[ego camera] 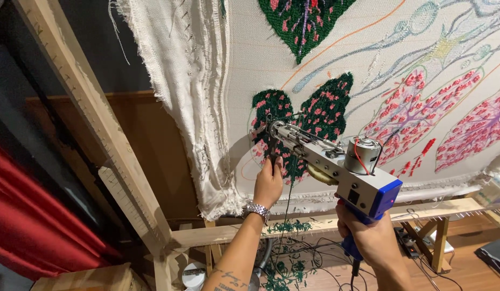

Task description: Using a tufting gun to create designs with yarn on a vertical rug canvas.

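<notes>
Though pressed to cloth (422, 32), tufting gun (336, 161) between both hands: left (268, 183), right (368, 237).

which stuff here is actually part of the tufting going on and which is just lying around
In use: tufting gun, held by right hand and left hand; stretched cloth; wooden frame; dark green yarn.

Lying about: yarn scraps, power strip, red curtain.
</notes>
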